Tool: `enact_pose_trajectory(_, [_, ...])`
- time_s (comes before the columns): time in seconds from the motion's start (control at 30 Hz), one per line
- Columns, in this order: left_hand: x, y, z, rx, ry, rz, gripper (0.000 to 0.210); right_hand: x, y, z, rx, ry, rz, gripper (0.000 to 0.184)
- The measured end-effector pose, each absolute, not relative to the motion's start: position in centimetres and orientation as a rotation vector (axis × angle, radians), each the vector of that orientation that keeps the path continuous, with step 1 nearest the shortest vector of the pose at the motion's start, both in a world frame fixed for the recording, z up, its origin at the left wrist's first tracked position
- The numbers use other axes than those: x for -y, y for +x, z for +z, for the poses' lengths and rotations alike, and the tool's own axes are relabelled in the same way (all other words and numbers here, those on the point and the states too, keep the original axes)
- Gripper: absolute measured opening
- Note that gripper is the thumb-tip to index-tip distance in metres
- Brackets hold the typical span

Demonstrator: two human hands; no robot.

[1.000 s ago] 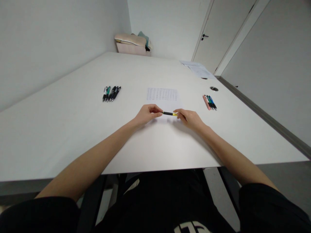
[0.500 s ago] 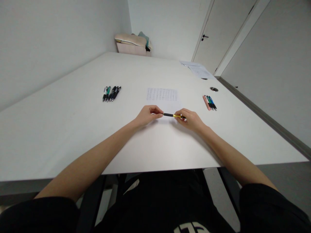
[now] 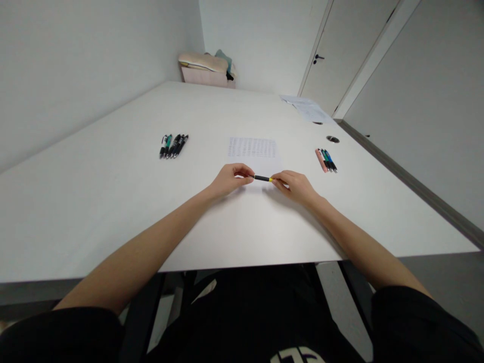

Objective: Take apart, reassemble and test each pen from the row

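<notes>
A pen with a black grip and a bit of yellow at its right end lies level between my two hands, above the lower part of a printed sheet. My left hand pinches its left end between thumb and fingers, hiding the tip. The fingers of my right hand close on the yellow end, so the rest of the barrel is covered. Both hands are just above the white table.
Several pens lie side by side at left on the white table. On the right are a pink object and several more pens. Papers rest at the far right edge, near a round table fitting.
My right fingers have shifted on the pen and now cover most of the yellow barrel that showed before. My left hand stays in nearly the same place.
</notes>
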State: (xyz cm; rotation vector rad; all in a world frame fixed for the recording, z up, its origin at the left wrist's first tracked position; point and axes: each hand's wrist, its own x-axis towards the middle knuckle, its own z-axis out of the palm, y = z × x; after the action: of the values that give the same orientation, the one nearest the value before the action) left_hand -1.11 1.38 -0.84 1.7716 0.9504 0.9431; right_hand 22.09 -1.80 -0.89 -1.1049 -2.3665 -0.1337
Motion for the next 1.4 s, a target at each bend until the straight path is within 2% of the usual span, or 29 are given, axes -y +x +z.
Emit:
enact_pose_trajectory(0.23, [-1.26, -1.05, -0.51, -1.127, 1.728, 0.907, 0.039, 1.7, 22.35, -0.89, 2.283, -0.99, -0.142, 0.012])
enact_pose_trajectory(0.4, [-1.4, -0.95, -0.69, -1.189, 1.665, 0.781, 0.051, 1.58, 22.49, -0.99, 2.287, -0.942, -0.183, 0.012])
enact_pose_trajectory(0.97, [-1.26, -1.22, -0.66, -1.093, 1.801, 0.892, 0.027, 1.72, 22.3, -0.87, 2.357, -1.028, -0.249, 0.022])
enact_pose_trajectory(1.13, [-1.16, -1.26, -0.51, -1.053, 1.838, 0.92, 0.028, 1.72, 22.23, -0.88, 2.365, -1.038, -0.256, 0.025])
enact_pose_trajectory(1.4, [-1.32, -0.98, -0.72, -1.154, 1.661, 0.783, 0.044, 1.85, 22.21, -0.67, 2.333, -0.978, -0.2, 0.016])
